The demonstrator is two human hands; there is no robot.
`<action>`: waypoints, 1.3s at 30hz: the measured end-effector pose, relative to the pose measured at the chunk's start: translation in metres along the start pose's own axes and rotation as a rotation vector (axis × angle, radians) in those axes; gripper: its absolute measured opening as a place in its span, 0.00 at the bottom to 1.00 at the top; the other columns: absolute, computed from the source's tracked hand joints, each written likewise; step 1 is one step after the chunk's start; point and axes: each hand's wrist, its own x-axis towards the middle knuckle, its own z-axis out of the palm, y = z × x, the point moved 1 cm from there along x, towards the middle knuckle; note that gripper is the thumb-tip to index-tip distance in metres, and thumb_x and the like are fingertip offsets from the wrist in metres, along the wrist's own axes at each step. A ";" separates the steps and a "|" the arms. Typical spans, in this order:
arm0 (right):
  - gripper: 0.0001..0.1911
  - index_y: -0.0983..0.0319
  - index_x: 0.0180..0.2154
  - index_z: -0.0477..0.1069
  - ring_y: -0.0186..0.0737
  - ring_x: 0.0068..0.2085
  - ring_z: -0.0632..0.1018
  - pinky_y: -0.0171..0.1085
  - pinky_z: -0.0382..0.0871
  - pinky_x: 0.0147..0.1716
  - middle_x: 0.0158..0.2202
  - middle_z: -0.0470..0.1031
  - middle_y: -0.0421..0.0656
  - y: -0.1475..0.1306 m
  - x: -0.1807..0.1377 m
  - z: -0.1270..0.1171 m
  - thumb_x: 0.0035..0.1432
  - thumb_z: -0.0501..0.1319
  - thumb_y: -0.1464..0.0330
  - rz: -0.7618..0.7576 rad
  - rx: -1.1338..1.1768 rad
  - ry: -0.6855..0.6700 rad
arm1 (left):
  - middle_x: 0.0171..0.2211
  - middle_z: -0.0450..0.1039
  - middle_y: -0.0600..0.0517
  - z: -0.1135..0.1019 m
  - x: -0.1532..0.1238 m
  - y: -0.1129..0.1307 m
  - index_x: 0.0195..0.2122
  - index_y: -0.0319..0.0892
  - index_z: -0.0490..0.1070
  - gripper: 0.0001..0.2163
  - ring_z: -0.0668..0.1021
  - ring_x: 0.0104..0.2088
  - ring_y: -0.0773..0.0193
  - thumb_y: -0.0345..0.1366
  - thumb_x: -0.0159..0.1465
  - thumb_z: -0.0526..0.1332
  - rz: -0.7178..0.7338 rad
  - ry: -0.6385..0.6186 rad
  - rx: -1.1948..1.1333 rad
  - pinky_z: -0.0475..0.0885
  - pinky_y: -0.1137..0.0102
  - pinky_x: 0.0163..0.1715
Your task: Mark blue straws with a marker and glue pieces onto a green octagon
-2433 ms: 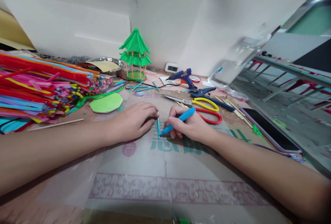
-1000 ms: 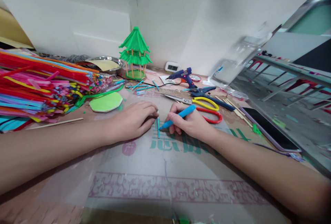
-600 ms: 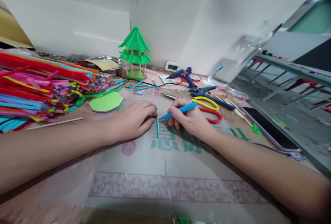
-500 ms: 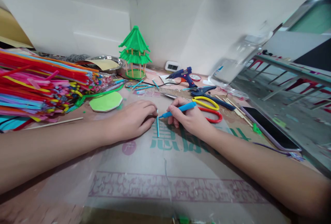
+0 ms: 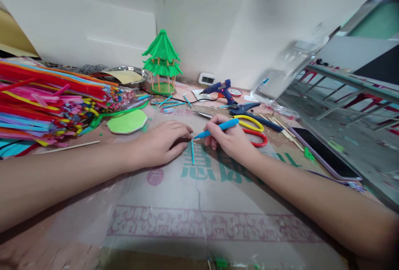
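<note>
In my right hand is a blue marker pen, its tip pointing left and touching or very near the upper part of a thin stick. That stick is partly coloured blue and lies on the plastic-covered table. My left hand rests on the table with its fingers curled, thumb and fingertips closed on the stick's upper end. Just left of that hand lies a light green octagonal piece. Yellow-and-red-handled scissors lie behind my right hand.
Bundles of coloured pipe cleaners fill the left. A green pagoda model stands at the back, near a small digital clock and a blue glue gun. Pliers, bare sticks and a phone lie on the right.
The stick and both sets of fingertips have shifted slightly to the right. The marker has moved a little up along with it, still gripped the same way.
</note>
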 end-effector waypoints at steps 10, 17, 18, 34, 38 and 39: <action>0.15 0.58 0.34 0.65 0.32 0.19 0.72 0.30 0.66 0.20 0.20 0.75 0.36 -0.001 0.001 -0.002 0.66 0.64 0.56 -0.010 0.026 0.044 | 0.63 0.73 0.36 0.002 -0.003 0.008 0.64 0.40 0.65 0.39 0.76 0.62 0.39 0.63 0.62 0.68 -0.159 -0.015 -0.009 0.71 0.47 0.63; 0.17 0.58 0.34 0.66 0.33 0.19 0.72 0.31 0.67 0.20 0.20 0.75 0.37 0.000 0.002 -0.002 0.65 0.65 0.54 -0.013 0.041 0.044 | 0.64 0.71 0.36 -0.001 -0.003 0.015 0.67 0.38 0.62 0.38 0.75 0.64 0.39 0.52 0.61 0.69 -0.147 -0.024 -0.012 0.69 0.47 0.65; 0.17 0.58 0.34 0.66 0.33 0.19 0.72 0.32 0.67 0.20 0.20 0.75 0.37 0.001 0.002 -0.003 0.66 0.65 0.54 -0.010 0.044 0.047 | 0.64 0.71 0.36 -0.004 -0.003 0.017 0.67 0.38 0.62 0.37 0.74 0.64 0.39 0.51 0.61 0.69 -0.146 -0.030 0.002 0.69 0.48 0.65; 0.13 0.58 0.34 0.66 0.32 0.19 0.73 0.31 0.66 0.19 0.21 0.76 0.37 0.002 0.001 0.001 0.66 0.62 0.57 0.003 0.003 -0.011 | 0.66 0.70 0.36 0.001 -0.002 0.013 0.66 0.41 0.64 0.37 0.72 0.65 0.39 0.55 0.61 0.68 -0.170 -0.076 -0.016 0.67 0.45 0.66; 0.13 0.58 0.34 0.65 0.31 0.19 0.72 0.30 0.64 0.19 0.21 0.76 0.37 0.003 0.002 0.000 0.66 0.61 0.58 -0.005 -0.025 -0.026 | 0.66 0.69 0.36 0.001 -0.002 0.012 0.68 0.41 0.62 0.39 0.72 0.66 0.39 0.56 0.62 0.68 -0.166 -0.062 -0.043 0.67 0.45 0.66; 0.13 0.58 0.34 0.65 0.31 0.19 0.72 0.31 0.64 0.19 0.22 0.76 0.37 0.003 0.002 0.000 0.66 0.61 0.58 -0.005 -0.030 -0.029 | 0.66 0.69 0.36 0.001 -0.002 0.011 0.68 0.41 0.62 0.39 0.72 0.66 0.39 0.55 0.61 0.69 -0.160 -0.058 -0.047 0.67 0.45 0.66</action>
